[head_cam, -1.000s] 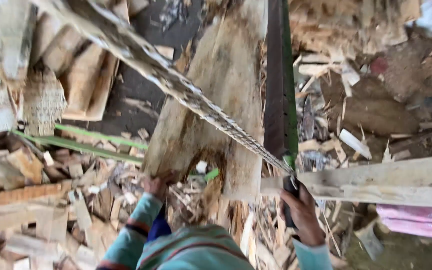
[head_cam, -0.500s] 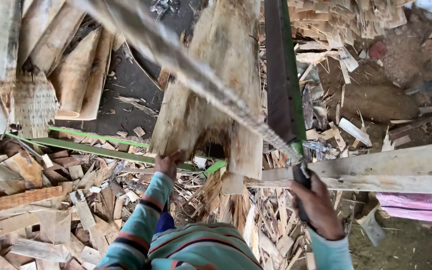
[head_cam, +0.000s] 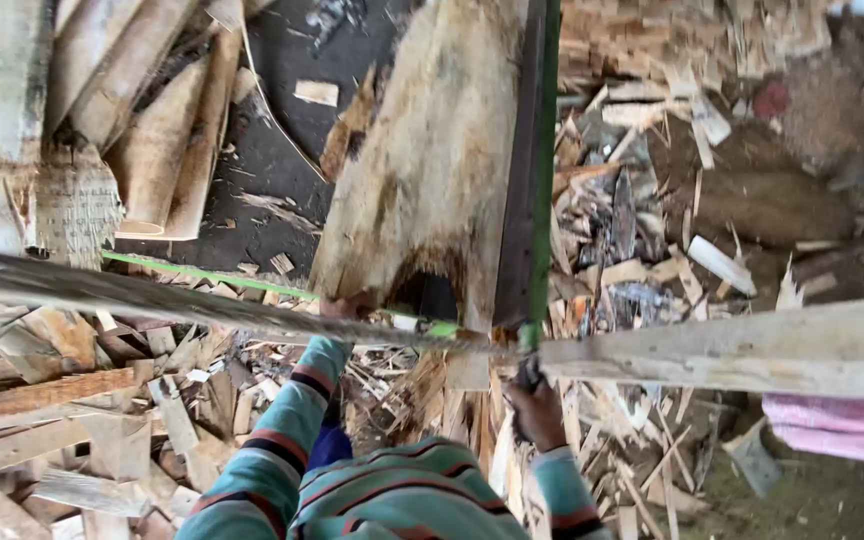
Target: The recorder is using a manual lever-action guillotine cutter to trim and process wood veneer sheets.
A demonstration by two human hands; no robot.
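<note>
Where a blurred bar crosses, left hand [head_cam: 344,306] on wood slab [head_cam: 432,170], fingers hidden, right hand [head_cam: 537,412] fingers wrapped around saw handle [head_cam: 527,372].

1. The slab [head_cam: 432,170] is seen as rough, matt wood with frayed fibres.
2. Just right of the slab, the saw blade [head_cam: 530,180] is shown as dull dark metal.
3. Below the slab, the striped sleeve [head_cam: 282,440] is knitted cloth.
4. Splintered wood scraps [head_cam: 642,220] are scattered right of the slab.
</note>
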